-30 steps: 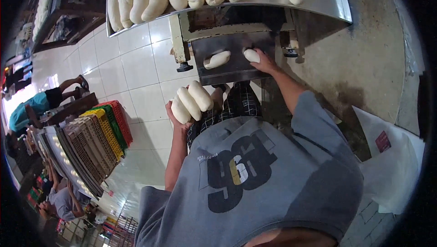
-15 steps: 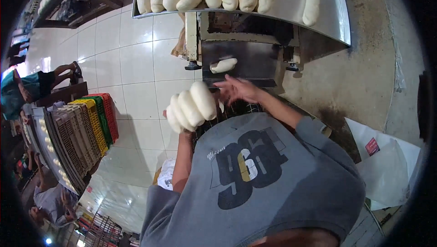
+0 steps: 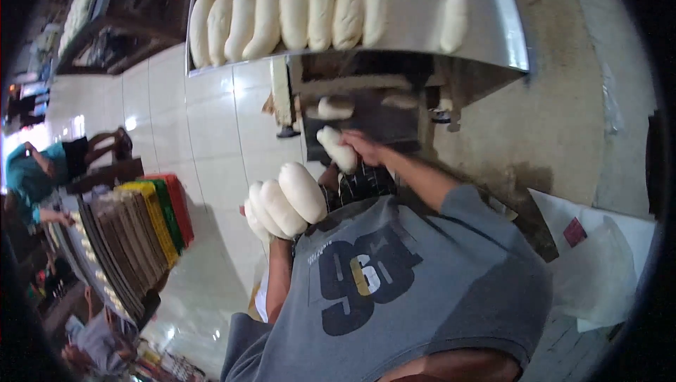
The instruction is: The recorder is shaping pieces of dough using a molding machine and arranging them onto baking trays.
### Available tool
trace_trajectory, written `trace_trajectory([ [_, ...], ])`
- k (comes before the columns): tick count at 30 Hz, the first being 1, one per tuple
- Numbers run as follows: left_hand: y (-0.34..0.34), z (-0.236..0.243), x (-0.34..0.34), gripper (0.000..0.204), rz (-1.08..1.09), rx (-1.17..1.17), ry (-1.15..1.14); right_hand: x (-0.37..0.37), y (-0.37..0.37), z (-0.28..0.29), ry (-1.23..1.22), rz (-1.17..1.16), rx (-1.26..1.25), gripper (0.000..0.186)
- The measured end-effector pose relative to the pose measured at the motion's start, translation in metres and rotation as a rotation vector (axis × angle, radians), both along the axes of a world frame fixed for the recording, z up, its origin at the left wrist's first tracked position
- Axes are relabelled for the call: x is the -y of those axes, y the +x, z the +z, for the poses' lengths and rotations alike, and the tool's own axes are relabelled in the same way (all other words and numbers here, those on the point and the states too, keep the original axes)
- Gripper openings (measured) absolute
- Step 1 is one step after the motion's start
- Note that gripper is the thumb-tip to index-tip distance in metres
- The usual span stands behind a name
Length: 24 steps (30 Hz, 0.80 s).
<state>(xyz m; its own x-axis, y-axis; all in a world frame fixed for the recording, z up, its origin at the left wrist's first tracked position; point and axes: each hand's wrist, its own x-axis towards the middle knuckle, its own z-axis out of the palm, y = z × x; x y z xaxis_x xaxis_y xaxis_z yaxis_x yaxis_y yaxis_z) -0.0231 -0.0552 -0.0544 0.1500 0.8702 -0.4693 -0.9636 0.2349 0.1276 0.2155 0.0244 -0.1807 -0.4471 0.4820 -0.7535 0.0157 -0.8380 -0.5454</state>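
Note:
Several smooth white dough rolls [image 3: 301, 192] lie side by side on my left hand [image 3: 243, 209], which holds them up from beneath. Most of that hand is hidden under the dough. My right hand [image 3: 364, 148] is closed around the end of another dough roll [image 3: 336, 148], just right of the held stack and in front of my shorts. Beyond it, a dough roll [image 3: 336, 107] rests on the dark panel [image 3: 366, 132] below the metal table. A fainter pale roll shape [image 3: 400, 102] shows farther right on that panel.
Rows of dough rolls [image 3: 296, 12] cover the left part of the metal table [image 3: 412, 9]; a single roll [image 3: 454, 21] lies at its right. Stacked coloured crates [image 3: 169, 213] and trays stand at the left, with a person in teal [image 3: 35, 178] and another in grey [image 3: 105, 343] beside them.
My right hand was spread and empty; now it grips a dough roll. The left hand still carries its rolls. The view has shifted, so more rows on the table show.

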Motion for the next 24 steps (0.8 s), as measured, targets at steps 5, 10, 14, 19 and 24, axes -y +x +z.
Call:
trace_trajectory([
  [5,0.046,0.041,-0.044,0.056,-0.104,0.082,0.205,0.022,0.030,0.200,0.180,-0.330,-0.303,0.070],
  [10,0.101,0.109,-0.154,0.069,-0.328,0.236,0.413,-0.025,0.108,0.298,0.547,-0.648,0.004,0.067],
  [14,0.184,0.215,-0.280,0.056,-0.428,-0.174,0.422,-0.125,0.182,0.355,0.710,-0.756,0.231,0.052],
  [19,0.224,0.234,-0.397,0.080,0.511,-1.587,0.381,-0.243,0.317,0.312,1.147,-1.023,1.206,0.048],
  [24,0.138,0.193,-0.251,0.025,0.404,-1.392,0.694,-0.118,0.212,0.279,1.290,-0.999,0.757,0.021],
])
